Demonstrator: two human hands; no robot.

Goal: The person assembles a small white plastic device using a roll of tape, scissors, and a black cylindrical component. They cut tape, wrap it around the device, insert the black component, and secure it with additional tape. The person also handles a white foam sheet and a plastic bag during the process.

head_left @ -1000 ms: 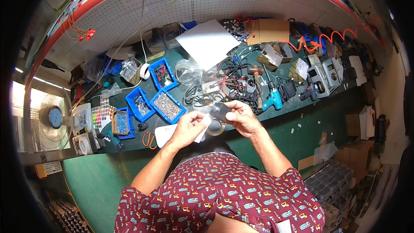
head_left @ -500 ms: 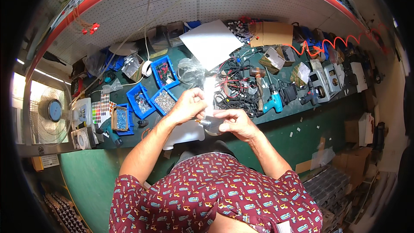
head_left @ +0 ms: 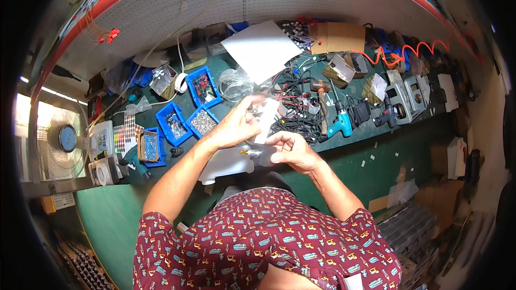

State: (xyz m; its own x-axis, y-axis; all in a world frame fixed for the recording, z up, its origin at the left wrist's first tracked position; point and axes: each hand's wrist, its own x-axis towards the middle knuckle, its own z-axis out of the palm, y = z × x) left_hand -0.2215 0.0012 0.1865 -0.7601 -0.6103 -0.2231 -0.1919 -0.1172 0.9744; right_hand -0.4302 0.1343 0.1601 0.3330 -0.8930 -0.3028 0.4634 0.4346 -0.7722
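Note:
My right hand grips a dark grey ribbed part between thumb and fingers. A small brass-coloured tip sticks out of its left side. Just above it, a flat white strip stands tilted, its upper left edge at the curled fingers of my left hand. Those fingers close on the strip and partly hide it. Whether the strip joins the ribbed part, I cannot tell. Below my left wrist lies a pale, rounded white panel at the bench edge.
Blue bins of small metal parts stand to the left. Tangled black and red cables lie ahead, with a hammer and a teal power drill on the right. A white sheet lies at the back; a fan stands far left.
My left hand has moved slightly up, and the white strip now leans to the right with its top tilted. My right hand keeps its grip on the ribbed part, nearly in place.

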